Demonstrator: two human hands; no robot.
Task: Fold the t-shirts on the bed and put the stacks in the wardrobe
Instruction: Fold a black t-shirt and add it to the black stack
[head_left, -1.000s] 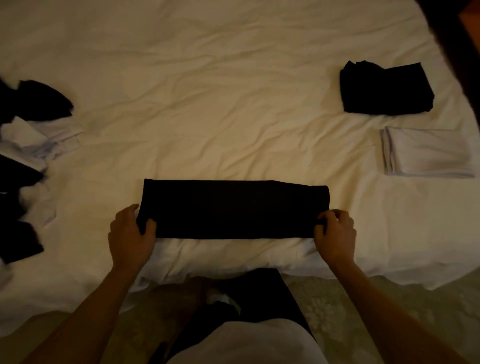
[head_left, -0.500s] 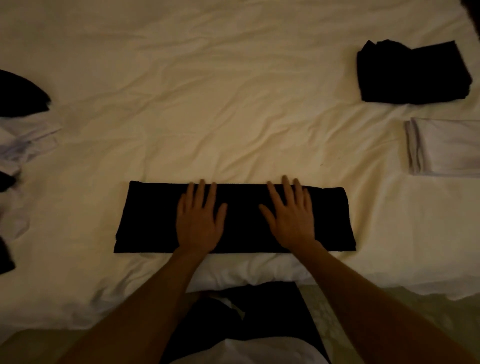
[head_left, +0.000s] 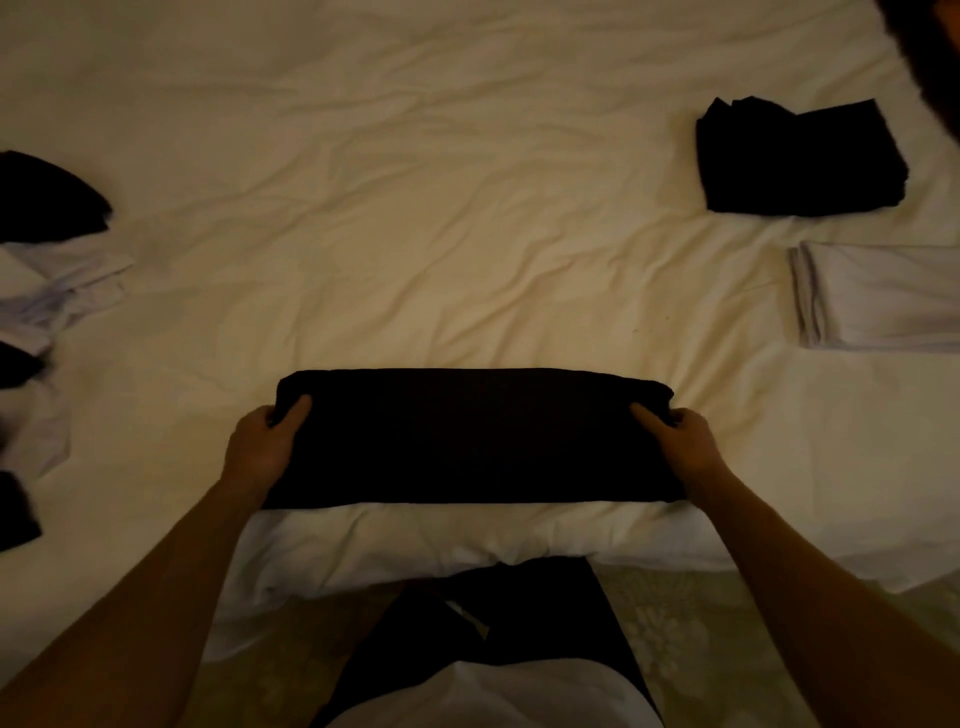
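**Bedroom, domestic**

Wide bed with a creased cream cotton sheet (head_left: 467, 208) is filling the view; folded black cloth stack (head_left: 800, 161) and folded white cloth stack (head_left: 883, 301) are lying on it; pale patterned carpet (head_left: 675, 623) is showing below.

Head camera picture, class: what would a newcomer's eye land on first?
First, the long black folded t-shirt at the near edge of the white bed sheet, its far corners pinched by the left hand and right hand. Next, the folded black stack and folded white stack at far right.
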